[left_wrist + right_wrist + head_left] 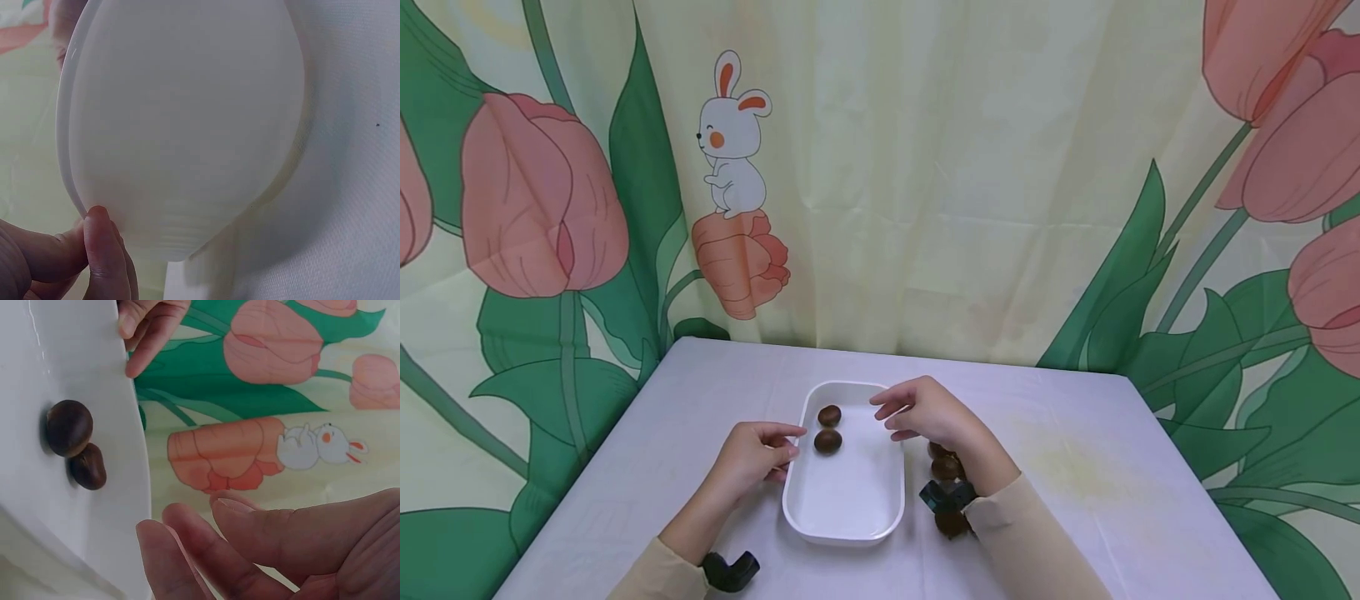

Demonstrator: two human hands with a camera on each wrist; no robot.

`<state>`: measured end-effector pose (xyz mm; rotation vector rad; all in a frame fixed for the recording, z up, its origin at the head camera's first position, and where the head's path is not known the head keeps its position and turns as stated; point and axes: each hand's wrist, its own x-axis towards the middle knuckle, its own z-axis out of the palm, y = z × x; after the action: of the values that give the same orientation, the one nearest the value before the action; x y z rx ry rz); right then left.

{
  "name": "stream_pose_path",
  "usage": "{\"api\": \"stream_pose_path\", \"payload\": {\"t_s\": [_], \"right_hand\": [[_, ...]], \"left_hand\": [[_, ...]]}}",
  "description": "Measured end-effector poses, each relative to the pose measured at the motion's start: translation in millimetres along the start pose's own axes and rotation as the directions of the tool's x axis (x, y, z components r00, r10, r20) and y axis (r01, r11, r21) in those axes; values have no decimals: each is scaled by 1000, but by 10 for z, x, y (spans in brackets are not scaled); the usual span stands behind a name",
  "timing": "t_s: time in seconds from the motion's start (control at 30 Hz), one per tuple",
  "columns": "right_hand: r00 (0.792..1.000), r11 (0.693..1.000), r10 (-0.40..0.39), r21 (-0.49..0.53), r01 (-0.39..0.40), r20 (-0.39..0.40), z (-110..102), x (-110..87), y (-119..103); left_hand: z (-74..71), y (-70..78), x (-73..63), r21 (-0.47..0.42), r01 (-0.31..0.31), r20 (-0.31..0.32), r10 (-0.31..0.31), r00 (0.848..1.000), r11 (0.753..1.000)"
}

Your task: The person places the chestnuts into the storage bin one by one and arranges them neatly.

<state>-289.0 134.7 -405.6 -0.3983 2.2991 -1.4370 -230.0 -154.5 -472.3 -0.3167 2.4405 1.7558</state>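
Note:
A white tray (857,500) lies on the table with two brown chestnuts inside, a larger chestnut (827,442) and a smaller chestnut (830,416), side by side near its left wall. My left hand (751,454) holds the tray's left rim; in the left wrist view a fingertip (99,219) presses the outer wall. Over the right rim hovers my right hand (925,410), fingers loosely bent and holding nothing. Its thumb (275,525) and fingertips stand apart in the right wrist view.
Several more chestnuts (951,523) lie on the table right of the tray, partly hidden by my right wrist and its black camera (947,495). The white-covered table (1075,517) ends at a curtain (970,208) printed with tulips and a rabbit.

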Motion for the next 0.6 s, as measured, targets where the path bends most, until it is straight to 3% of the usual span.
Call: {"api": "stream_pose_path", "payload": {"t_s": [0.6], "right_hand": [[999,999,-14,-31,12,-40,-230,-321,160]], "left_hand": [[-3,7,-16,8,-5,-3,5,1000,1000]]}}
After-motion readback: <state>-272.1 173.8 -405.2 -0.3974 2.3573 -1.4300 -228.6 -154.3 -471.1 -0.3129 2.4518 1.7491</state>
